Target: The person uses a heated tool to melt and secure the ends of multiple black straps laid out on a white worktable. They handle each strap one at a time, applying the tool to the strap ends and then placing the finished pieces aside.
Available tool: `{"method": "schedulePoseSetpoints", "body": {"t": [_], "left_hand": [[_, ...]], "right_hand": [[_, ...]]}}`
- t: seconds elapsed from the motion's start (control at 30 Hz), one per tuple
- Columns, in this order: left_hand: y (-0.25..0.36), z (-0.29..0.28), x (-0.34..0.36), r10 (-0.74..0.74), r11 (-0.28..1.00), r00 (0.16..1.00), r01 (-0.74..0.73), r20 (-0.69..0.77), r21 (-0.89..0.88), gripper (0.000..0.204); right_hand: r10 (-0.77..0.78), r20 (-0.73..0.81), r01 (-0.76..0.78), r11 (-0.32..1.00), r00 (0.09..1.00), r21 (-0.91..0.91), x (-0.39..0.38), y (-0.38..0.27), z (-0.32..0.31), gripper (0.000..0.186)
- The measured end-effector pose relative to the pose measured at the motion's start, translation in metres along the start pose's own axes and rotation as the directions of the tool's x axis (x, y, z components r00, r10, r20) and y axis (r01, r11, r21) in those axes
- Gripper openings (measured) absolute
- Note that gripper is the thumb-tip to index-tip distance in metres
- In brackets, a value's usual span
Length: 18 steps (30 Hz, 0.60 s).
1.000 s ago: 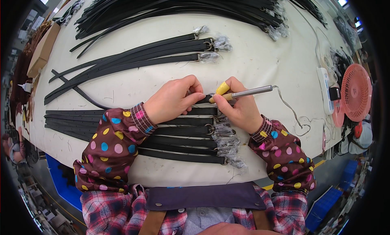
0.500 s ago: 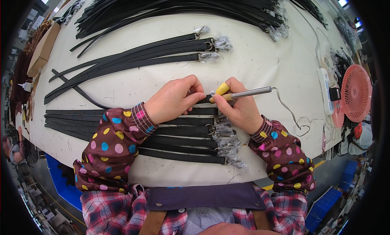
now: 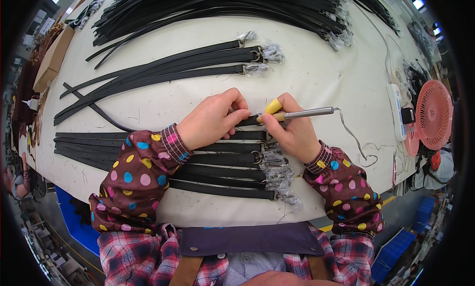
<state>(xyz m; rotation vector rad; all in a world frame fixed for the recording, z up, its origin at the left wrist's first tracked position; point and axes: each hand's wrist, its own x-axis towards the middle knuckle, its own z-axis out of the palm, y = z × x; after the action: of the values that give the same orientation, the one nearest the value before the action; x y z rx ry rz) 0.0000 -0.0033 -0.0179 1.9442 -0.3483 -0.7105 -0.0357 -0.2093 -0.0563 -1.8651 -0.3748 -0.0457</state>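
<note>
At the centre of the frame I see the left hand [image 3: 213,117] pinching a black strap [image 3: 249,121] near its end. The right hand [image 3: 297,131] grips a corded pen-shaped tool [image 3: 314,112], its tip right by that strap; I can't tell whether they touch. More straps [image 3: 227,160] lie just below.

Polka-dotted maroon oversleeves [image 3: 129,187] — red plaid shirt [image 3: 126,254], dark purple bib [image 3: 250,241], brown straps [image 3: 186,270] — yellow finger wrap [image 3: 273,106].

Pale table [image 3: 326,75], grey floor [image 3: 402,214]
</note>
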Motion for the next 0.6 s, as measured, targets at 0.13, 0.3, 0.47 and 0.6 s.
{"method": "schedulePoseSetpoints", "body": {"t": [0.13, 0.3, 0.47, 0.6], "left_hand": [[-0.0011, 0.0007, 0.0005, -0.011, 0.999, 1.000, 0.010, -0.021, -0.038, 0.017], [-0.0016, 0.0009, 0.0011, -0.020, 0.999, 1.000, 0.020, -0.013, -0.041, 0.015], [-0.0014, 0.0009, 0.0011, -0.026, 0.999, 1.000, 0.025, -0.013, -0.037, 0.015], [-0.0009, 0.0009, 0.0008, -0.015, 0.999, 1.000, 0.015, -0.017, -0.033, 0.017]], "right_hand": [[0.025, 0.035, -0.025, 0.999, 0.999, -0.024, 0.0007, -0.0035, -0.0035, 0.018], [0.074, 0.080, -0.070, 0.997, 0.994, -0.045, 0.0012, -0.0053, -0.0050, 0.018], [0.070, 0.082, -0.069, 0.998, 0.994, -0.006, 0.0018, -0.0073, -0.0043, 0.019], [0.045, 0.053, -0.044, 0.999, 0.998, -0.016, 0.0022, -0.0076, -0.0030, 0.019]]}}
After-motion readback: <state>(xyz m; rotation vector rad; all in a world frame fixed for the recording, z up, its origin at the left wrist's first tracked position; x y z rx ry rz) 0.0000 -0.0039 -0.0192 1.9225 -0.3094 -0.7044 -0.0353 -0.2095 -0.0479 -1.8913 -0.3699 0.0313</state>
